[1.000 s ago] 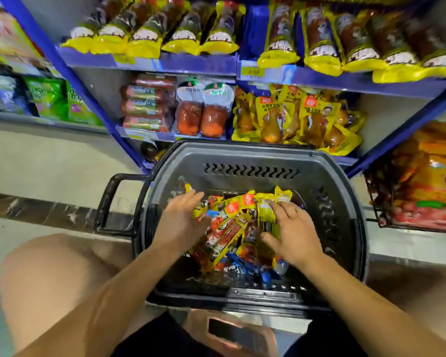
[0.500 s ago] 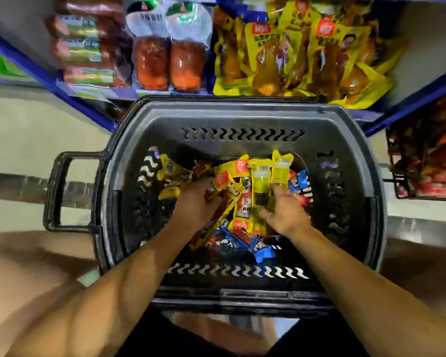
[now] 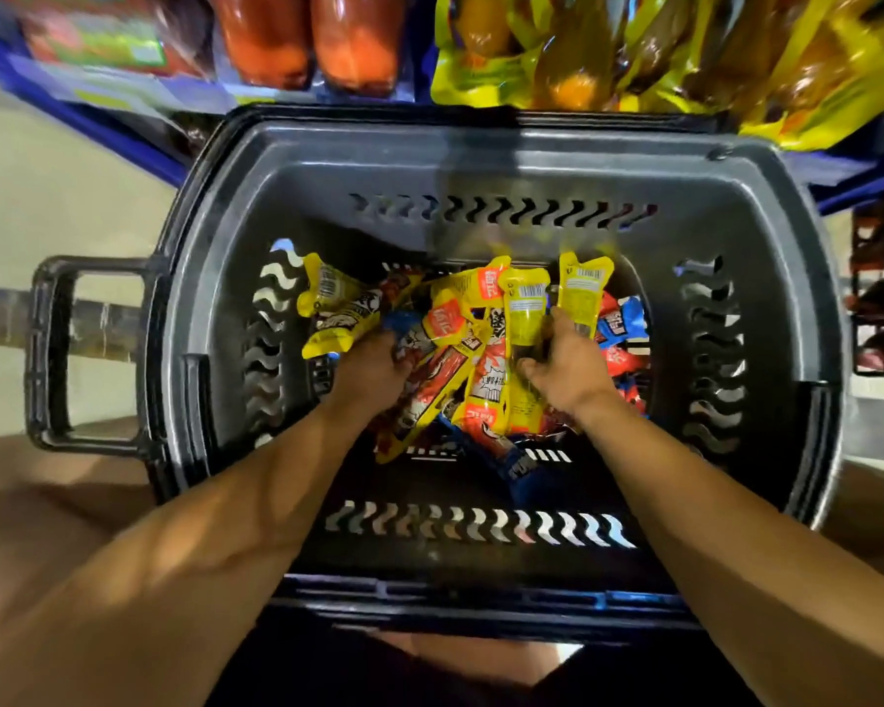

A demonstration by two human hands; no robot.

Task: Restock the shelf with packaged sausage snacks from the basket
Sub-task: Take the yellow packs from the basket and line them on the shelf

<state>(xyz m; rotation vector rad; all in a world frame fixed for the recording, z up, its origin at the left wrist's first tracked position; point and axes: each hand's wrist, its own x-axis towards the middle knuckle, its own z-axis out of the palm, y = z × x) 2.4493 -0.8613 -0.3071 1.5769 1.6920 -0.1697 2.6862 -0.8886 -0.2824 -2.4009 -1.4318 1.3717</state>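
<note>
Basket (image 3: pixel 481 160): dark plastic, set on the floor against the foot of the shelf (image 3: pixel 123 130); side handle (image 3: pixel 52 349) folded out to the left.

Sausage snacks (image 3: pixel 445 369): a loose heap of yellow, red and blue packets is seen on the basket floor, overlapping at many angles. None is yet on the shelf.

Left hand (image 3: pixel 373 369): lowered into the heap, fingers curled down among the packets. A yellow packet (image 3: pixel 327 308) lies touching its far side; whether this is actually gripped cannot be told, as the fingertips are buried.

Right hand (image 3: pixel 567 369): closed around the lower ends of two upright yellow packets (image 3: pixel 526 308), whose tops stand above the fingers. More may be held beneath; this is hidden.

Stage: gathering is judged to be under way; lifting not yet begun.

Risk 1: slick film packets held only by their ends may slide out during the lift, since the bundle is uneven.

Risk 2: neighbouring packets, interleaved with those held, may be dragged up and dropped outside the basket.

Risk 3: the shelf directly above the far rim is already crowded with hanging yellow bags (image 3: pixel 634 53) and orange sausages (image 3: pixel 307 38); a full handful raised past them could knock stock loose.

Risk 4: a hard squeeze could crease or burst a sealed packet.
</note>
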